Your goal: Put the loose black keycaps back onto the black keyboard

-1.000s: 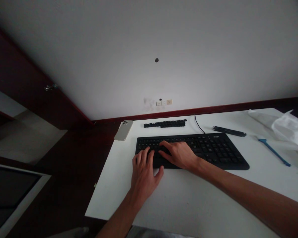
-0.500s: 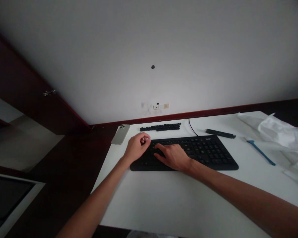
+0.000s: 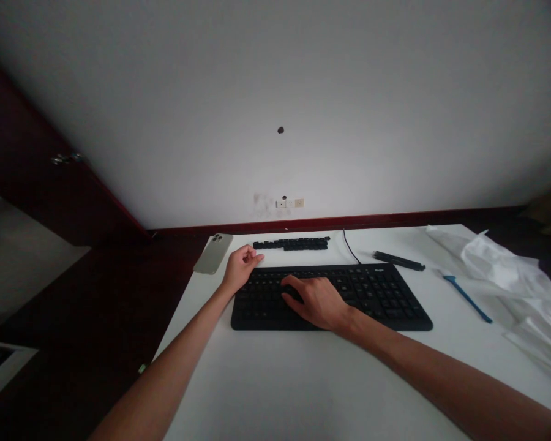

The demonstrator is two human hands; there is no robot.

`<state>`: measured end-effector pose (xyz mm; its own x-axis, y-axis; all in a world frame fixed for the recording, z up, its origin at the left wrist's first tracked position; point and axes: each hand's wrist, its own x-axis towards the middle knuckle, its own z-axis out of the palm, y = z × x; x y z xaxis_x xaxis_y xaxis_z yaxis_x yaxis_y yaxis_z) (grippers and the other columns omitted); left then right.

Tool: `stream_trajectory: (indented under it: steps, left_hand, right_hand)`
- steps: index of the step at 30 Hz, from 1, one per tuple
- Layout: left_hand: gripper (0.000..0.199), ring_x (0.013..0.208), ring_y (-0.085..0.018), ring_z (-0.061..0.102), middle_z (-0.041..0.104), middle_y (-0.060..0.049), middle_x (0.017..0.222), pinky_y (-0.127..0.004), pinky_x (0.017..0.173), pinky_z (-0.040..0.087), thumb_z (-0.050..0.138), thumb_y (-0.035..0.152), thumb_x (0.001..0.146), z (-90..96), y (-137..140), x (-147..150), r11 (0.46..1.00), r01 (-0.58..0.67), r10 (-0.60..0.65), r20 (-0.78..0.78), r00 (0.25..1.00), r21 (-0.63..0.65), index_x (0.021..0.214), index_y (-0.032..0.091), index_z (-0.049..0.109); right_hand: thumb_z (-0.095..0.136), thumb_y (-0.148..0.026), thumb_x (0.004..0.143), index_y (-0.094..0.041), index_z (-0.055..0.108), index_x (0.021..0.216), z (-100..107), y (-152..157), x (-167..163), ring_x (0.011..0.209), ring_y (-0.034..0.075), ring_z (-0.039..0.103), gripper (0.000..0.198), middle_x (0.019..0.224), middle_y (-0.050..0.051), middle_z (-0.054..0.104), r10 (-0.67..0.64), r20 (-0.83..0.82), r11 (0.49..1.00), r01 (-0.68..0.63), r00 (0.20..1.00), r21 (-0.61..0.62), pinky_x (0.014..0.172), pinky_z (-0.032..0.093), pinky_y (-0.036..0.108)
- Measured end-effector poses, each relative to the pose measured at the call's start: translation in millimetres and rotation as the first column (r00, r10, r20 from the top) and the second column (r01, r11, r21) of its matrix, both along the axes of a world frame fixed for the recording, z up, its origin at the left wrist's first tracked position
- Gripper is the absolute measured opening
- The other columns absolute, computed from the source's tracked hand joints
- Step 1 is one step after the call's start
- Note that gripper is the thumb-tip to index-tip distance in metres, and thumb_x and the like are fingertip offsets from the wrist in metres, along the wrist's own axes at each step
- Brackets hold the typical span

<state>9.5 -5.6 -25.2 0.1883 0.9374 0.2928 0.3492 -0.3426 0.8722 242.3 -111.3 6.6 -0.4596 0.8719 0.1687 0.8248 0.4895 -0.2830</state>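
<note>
A black keyboard lies on the white table. My right hand rests over its middle-left keys, index finger and thumb apart, with no held thing visible. My left hand is beyond the keyboard's upper left corner, beside the left end of a row of loose black keycaps. Its fingers are curled and the thumb points right, a little apart from the index fingertip; I see nothing held between them. Several keys under my right hand are hidden.
A phone lies at the table's left edge. Toward the right are a black strip-shaped piece, a blue tool and crumpled white sheeting. A cable runs from the keyboard over the far edge.
My left hand has moved off the keyboard's upper left part toward the loose keycaps. My right hand stays on the keyboard. The view has shifted slightly.
</note>
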Motion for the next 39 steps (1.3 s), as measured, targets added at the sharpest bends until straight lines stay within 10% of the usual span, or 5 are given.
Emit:
stream_trajectory:
  steps: [14,39]
  left_hand:
    - [0.038,0.060,-0.011,0.040,0.041,0.005,0.063,-0.023,0.060,0.032,0.061,0.046,0.090,2.3,-1,-2,0.998,0.014,-0.016,0.025,1.000,0.061,0.069,0.019,0.046]
    - [0.032,0.058,-0.010,0.042,0.044,0.006,0.061,-0.023,0.059,0.032,0.061,0.037,0.089,-3.4,0,-4,0.997,0.010,-0.010,-0.004,1.000,0.080,0.068,0.019,0.046]
  right_hand:
    - [0.045,-0.014,0.096,-0.016,0.064,0.128,12,76,22,0.114,0.024,0.059,0.037,0.121,0.011,0.068,-0.011,-0.141,0.979,0.039,0.990,0.198,0.103,0.047,0.040]
    - [0.051,-0.017,0.097,-0.017,0.072,0.123,-17,97,14,0.102,0.026,0.054,0.033,0.115,0.011,0.068,0.009,-0.039,0.960,0.003,0.999,0.280,0.098,0.049,0.042]
